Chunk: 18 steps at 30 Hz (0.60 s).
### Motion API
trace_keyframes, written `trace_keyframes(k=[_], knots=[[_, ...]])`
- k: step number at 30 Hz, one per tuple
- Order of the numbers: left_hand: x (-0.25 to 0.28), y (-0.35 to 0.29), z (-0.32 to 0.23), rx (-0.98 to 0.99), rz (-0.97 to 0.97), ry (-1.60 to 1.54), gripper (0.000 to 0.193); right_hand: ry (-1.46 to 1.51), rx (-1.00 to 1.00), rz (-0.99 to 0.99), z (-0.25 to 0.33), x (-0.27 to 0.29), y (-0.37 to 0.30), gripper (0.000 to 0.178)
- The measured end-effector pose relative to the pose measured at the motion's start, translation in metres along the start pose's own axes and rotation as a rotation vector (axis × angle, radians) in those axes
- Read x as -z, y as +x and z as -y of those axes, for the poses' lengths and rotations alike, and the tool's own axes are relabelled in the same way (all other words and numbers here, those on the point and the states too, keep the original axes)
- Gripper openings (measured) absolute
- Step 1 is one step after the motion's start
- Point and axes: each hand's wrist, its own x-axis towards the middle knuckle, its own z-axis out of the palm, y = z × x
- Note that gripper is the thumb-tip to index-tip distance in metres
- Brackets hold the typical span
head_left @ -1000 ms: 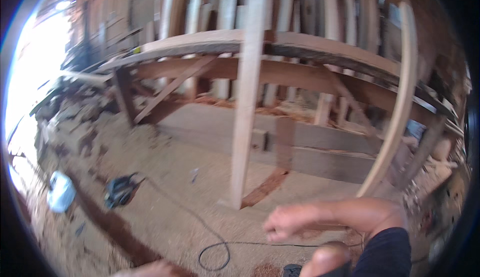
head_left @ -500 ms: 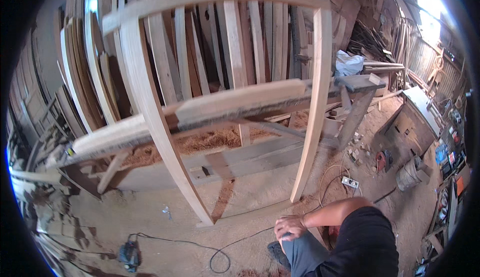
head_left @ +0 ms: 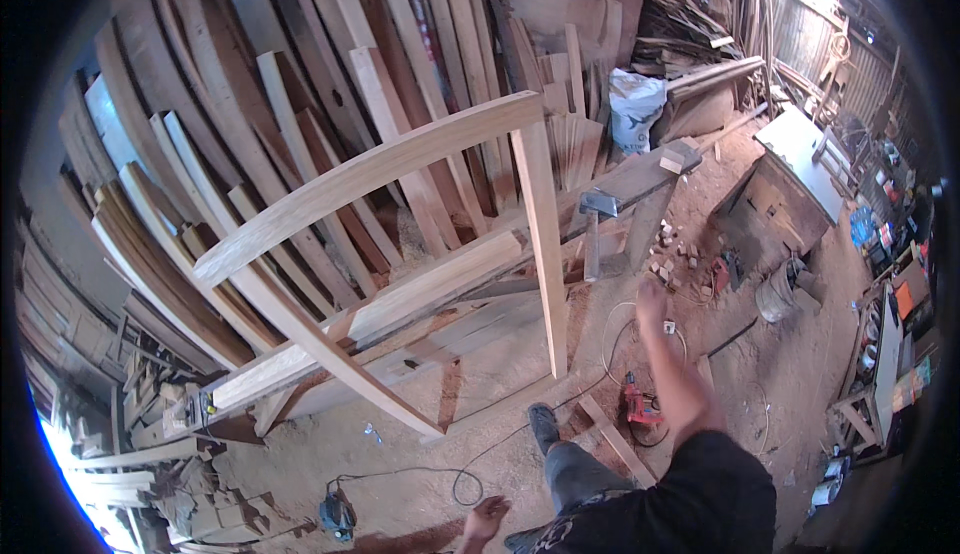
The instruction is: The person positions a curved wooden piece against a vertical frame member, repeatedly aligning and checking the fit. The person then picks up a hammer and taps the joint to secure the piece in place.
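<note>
My right arm reaches forward, and my right hand is off the floor, near a white extension socket and small wood blocks. Its fingers are bunched and indistinct. My left hand hangs low at the bottom edge with its fingers apart and nothing in it. Ahead stands a light wooden frame, with a curved top rail and two legs. Beyond my right hand, a hammer with a wooden handle shows against the bench. A red power tool lies on the floor beside my right leg.
A low bench bearing a long board runs behind the frame. Planks lean on the wall. A blue-black power tool trails its cord across the floor. At right are a white sack, a wooden cabinet and a bucket.
My right hand has left my knee and stretched forward. My left hand has come into view. My view has tilted and shifted, and the hammer and red power tool now show clearly.
</note>
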Motion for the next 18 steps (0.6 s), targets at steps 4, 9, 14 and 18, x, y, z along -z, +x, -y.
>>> trace_keyframes(k=[4, 9, 14, 18], knots=[[0.011, -0.015, 0.023, 0.454, -0.161, 0.032, 0.04, 0.095, 0.195, -0.225, 0.115, 0.042, 0.163, 0.032], [-0.018, 0.024, -0.034, 0.924, -0.285, -0.138, 0.038, -0.374, 0.297, 0.117, 0.181, 0.001, 0.27, 0.033], [-0.019, -0.026, -0.069, 1.251, -0.384, -0.095, 0.036, -0.638, 0.618, 0.321, 0.247, -0.031, 0.254, 0.026], [-0.048, -0.044, -0.069, 1.342, -0.29, -0.096, 0.034, -0.403, 0.697, 0.134, 0.107, -0.024, 0.337, 0.04]])
